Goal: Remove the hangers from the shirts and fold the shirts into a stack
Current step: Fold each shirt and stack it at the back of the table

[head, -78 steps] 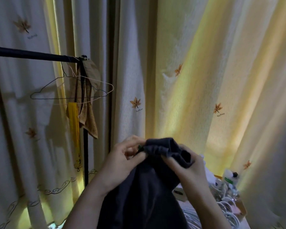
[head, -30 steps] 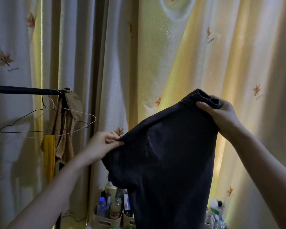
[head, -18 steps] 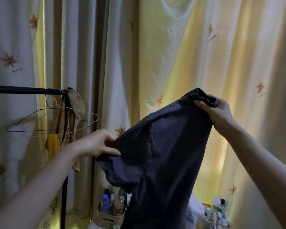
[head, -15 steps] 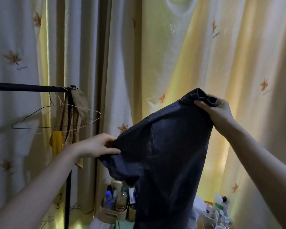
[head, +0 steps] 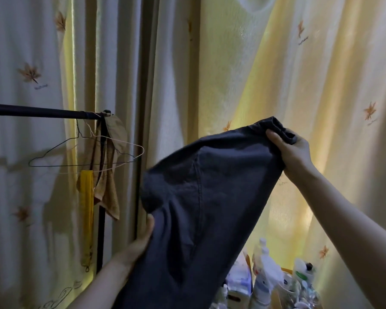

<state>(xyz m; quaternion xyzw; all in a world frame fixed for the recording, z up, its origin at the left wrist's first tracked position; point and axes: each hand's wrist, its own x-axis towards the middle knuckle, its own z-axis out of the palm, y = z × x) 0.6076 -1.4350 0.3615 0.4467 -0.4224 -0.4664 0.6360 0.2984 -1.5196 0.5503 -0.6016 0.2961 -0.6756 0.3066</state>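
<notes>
shirt [head: 210, 186] aloft | right grip [head: 292, 150] clamped on top | left grip [head: 143, 237] clamped on side

Left hand [head: 140, 239], right hand [head: 295, 152] hold dark shirt [head: 210, 197].

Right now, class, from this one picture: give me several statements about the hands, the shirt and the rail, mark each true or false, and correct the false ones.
1. The right hand grips the dark navy cotton shirt by its bunched top edge. True.
2. The two thin wire hangers on the black metal rail carry shirts. False: both hang bare, and only a brown cloth hangs beside them.
3. The left hand is raised above the right hand. False: it holds the shirt's side well below it.
4. White plastic bottles stand below the shirt at the lower right. True.
</notes>
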